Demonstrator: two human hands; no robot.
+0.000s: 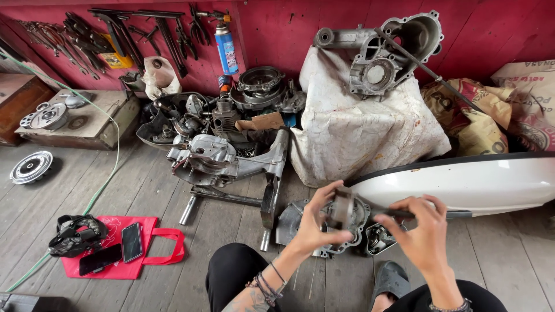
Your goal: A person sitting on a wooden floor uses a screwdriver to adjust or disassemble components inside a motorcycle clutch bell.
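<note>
My left hand (315, 222) grips a small round grey metal part (342, 209), blurred by motion, held above an engine cover (289, 222) lying on the wooden floor. My right hand (421, 228) holds a thin dark tool (399, 213) that points toward the part. Both hands hover in front of my knees, in black trousers (231, 271). A second small metal casing (378, 238) lies on the floor between my hands.
A white scooter body panel (462, 182) lies at right. An engine block on a stand (214, 159) and loose engine parts sit behind. A crankcase (393, 52) rests on a white-covered mound. Two phones on a red bag (113, 254) lie left. Tools hang on the red wall (87, 34).
</note>
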